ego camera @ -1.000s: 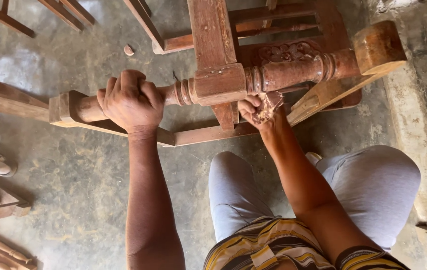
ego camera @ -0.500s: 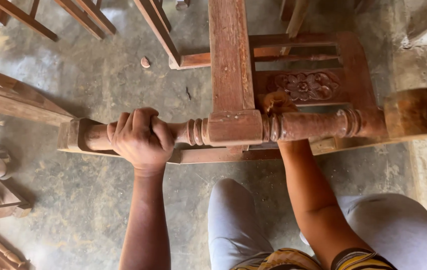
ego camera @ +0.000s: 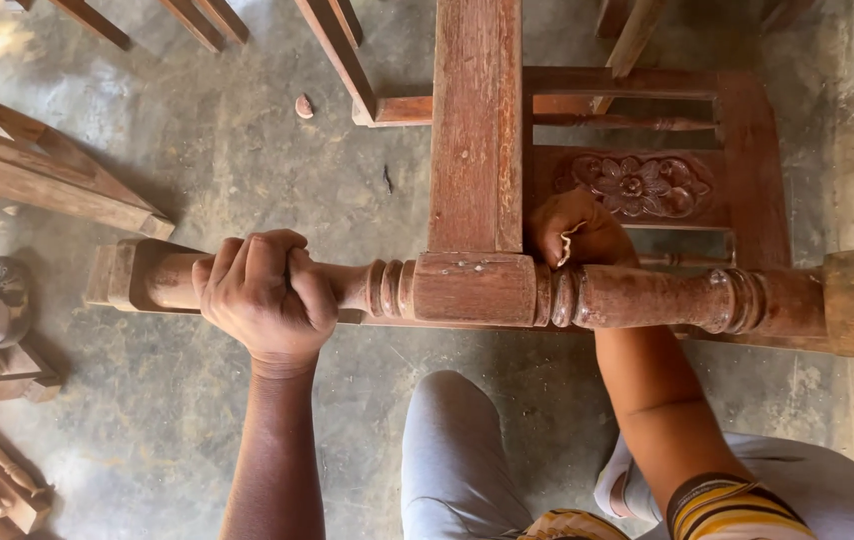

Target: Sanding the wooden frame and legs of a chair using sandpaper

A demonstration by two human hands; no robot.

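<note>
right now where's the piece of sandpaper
In the head view the sandpaper is right of centre, clutched in the right hand behind the turned chair leg, just below the carved flower panel.

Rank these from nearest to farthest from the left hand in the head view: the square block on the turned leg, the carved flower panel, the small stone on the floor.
From the left hand:
1. Square block, just to its right on the turned leg.
2. Small stone, on the floor above it.
3. Carved flower panel, far right, past the upright rail.

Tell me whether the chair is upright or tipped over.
Tipped over: the chair's turned leg runs level across the view, gripped by the left hand, and its carved back panel faces the camera.
</note>
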